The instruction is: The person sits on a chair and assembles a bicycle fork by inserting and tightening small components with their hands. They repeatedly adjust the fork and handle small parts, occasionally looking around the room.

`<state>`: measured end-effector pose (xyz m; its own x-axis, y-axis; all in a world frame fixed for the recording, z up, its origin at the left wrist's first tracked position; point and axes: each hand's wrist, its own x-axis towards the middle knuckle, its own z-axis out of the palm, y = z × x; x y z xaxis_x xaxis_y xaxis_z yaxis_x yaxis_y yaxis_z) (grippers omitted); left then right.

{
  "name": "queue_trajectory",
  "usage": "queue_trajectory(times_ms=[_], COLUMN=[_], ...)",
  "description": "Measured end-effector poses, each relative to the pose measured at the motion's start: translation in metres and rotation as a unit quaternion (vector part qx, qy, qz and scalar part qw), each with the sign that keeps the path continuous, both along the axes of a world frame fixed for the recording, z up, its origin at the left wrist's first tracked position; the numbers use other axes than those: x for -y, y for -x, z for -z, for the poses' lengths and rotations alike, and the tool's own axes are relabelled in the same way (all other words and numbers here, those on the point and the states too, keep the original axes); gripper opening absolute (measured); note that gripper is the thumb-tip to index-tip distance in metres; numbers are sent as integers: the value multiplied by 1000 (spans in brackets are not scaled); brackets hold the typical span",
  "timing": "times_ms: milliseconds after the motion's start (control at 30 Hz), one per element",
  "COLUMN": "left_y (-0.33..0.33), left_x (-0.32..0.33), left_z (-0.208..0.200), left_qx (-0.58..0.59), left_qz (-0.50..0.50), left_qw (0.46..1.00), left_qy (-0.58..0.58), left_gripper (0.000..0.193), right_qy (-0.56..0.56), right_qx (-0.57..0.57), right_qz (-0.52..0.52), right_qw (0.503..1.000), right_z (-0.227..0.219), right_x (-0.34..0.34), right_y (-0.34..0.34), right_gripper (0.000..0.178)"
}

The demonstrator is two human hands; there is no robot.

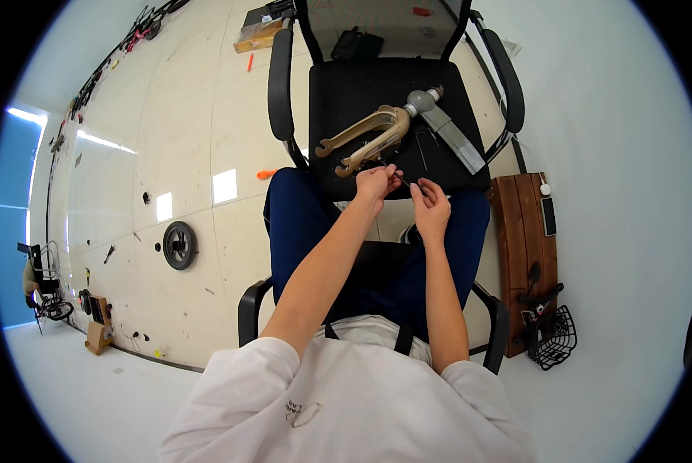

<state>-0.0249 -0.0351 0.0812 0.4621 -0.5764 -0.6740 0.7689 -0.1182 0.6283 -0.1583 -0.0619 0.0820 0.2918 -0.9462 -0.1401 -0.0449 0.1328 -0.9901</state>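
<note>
My left hand (374, 184) and my right hand (432, 207) are in front of the black chair seat (342, 89). Their fingers are pinched around a thin dark rod (404, 181) that spans the gap between them; its ends are hidden by the fingers. Just beyond the left hand lies a tan two-pronged bicycle fork (388, 123), its prongs pointing left and toward me. A grey metal piece with a rounded knob and a flat bar (452, 139) rests against its crown. An L-shaped hex key (421, 150) lies on the seat beside that bar.
Armrests (281, 85) flank the seat. A brown wooden bench (516, 231) on the right carries a phone (549, 217), with a black wire basket (556, 339) at its near end. A small black wheel (179, 245) and an orange-handled tool (266, 174) lie on the tiled floor to the left.
</note>
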Motion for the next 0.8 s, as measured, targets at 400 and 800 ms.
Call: queue_trajectory(times_ms=[400, 800], left_y=[4, 5], left_x=[-7, 0], left_z=[-12, -12], left_qx=[-7, -35], left_qz=[39, 40], left_qw=[999, 998], left_qy=[-4, 27], left_gripper=[13, 21], right_qy=[423, -3], right_qx=[-188, -93], right_qz=[-93, -114], right_qw=[881, 989], right_z=[-16, -1], right_x=[-8, -4], right_y=[7, 13], right_gripper=[15, 30])
